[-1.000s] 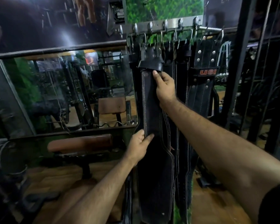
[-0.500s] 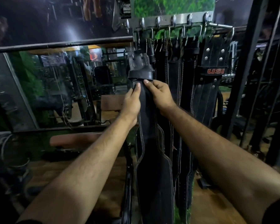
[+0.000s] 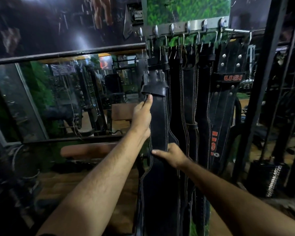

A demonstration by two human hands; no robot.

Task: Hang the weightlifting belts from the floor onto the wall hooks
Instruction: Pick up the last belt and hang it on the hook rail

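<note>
Head cam: left hand (image 3: 141, 114) is pinching front belt (image 3: 158, 126) w/ thumb, frame center; right hand (image 3: 172, 155) is gripping it lower; hook rail (image 3: 186, 29) upper center.

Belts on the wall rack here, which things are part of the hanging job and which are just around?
Job: front black belt, left hand, right hand, hook rail, hung belts incl. USI belt.
Just around: mirror, padded bench, dark rack frame.
</note>
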